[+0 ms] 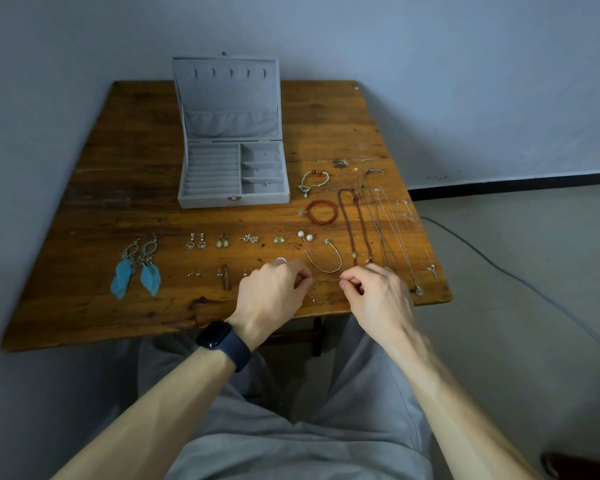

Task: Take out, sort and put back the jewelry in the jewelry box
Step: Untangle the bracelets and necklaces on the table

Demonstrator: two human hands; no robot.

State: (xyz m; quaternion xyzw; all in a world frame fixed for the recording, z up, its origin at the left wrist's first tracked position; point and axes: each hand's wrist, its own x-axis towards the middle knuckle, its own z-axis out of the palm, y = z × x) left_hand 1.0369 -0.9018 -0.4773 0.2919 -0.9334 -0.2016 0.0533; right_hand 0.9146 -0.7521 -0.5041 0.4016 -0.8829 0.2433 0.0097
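Left hand [271, 292], right hand [374, 292], pinching thin chain [326, 279]

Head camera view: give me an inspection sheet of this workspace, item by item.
Surface: worn wooden table, jewelry laid out in rows.
Job's things: grey jewelry box open, lid upright; feather earrings at left; red bead bracelet and necklaces at right.
Clutter: small brown stick-like piece, unclear what.
Hands: left hand and right hand pinch a fine chain between them.
Cables: grey cable on the floor, right of the table.
Surroundings: plain wall, grey floor.
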